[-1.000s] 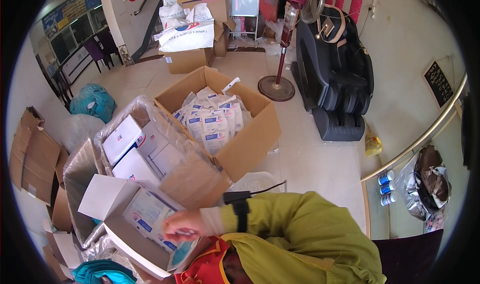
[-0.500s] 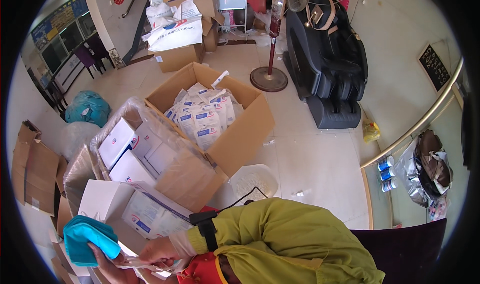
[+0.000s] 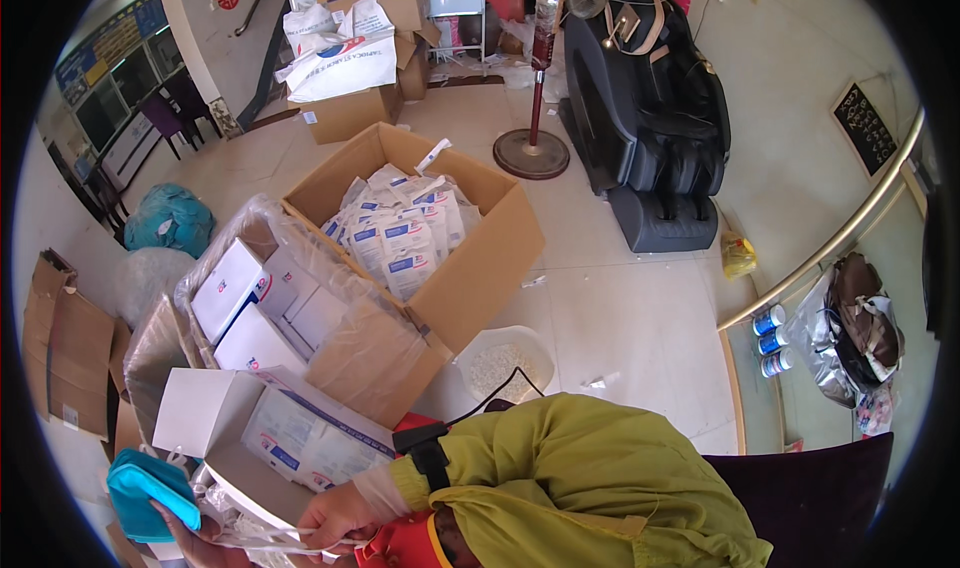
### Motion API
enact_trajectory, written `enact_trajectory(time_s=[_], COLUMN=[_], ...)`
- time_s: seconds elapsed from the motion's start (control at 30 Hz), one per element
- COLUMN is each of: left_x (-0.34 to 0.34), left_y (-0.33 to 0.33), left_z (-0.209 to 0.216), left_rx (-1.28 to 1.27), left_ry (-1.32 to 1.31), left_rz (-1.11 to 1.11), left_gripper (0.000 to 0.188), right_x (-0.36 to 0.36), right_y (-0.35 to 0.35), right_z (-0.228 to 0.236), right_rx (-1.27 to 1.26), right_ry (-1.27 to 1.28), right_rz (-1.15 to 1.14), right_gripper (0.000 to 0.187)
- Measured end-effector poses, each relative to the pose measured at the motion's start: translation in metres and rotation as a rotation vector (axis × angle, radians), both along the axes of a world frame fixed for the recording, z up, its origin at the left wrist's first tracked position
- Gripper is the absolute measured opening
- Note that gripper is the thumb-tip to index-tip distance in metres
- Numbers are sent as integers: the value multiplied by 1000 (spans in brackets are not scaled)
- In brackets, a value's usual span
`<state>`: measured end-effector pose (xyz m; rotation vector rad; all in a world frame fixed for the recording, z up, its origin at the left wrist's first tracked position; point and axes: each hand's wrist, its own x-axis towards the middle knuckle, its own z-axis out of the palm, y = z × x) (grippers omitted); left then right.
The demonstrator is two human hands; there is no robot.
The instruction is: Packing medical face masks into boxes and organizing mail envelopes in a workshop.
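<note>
At the lower left, my left hand (image 3: 198, 540) grips a folded teal fabric piece (image 3: 150, 490), its thumb pressed against the lower edge. Thin white loops stick up beside the fabric. White straps (image 3: 262, 543) stretch from it to my right hand (image 3: 338, 516), whose fingers are closed on them. Just beyond my hands stands a white box (image 3: 205, 408) with its flap up; flat white-and-blue packets (image 3: 310, 443) lie inside. Part of my left hand is cut off by the picture's lower edge.
A lined carton (image 3: 375, 368) of white boxes and a large carton (image 3: 500, 248) of packets stand beyond. A white tub (image 3: 507, 356) sits on the floor. Farther off are a fan stand (image 3: 532, 153), a black massage chair (image 3: 650, 118) and a curved rail (image 3: 840, 238).
My left hand and the teal fabric have moved left and slightly down. My right hand has shifted a little right, and the white straps between them are pulled longer and straighter.
</note>
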<state>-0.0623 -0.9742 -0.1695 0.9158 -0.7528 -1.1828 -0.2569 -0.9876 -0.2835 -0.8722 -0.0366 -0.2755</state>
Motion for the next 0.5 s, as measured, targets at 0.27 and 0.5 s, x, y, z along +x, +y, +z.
enact_trajectory(time_s=[0.27,0.5], left_x=[-3,10], left_y=[3,5], left_z=[3,-4], left_rx=[-86,-85], left_ry=[-53,-70], left_rz=[7,-309], left_gripper=[59,47], right_x=[-12,6], right_y=[-4,-1], right_z=[-3,-12], right_rx=[41,154], right_ry=[119,53], right_rz=[-68,23], right_gripper=[20,18])
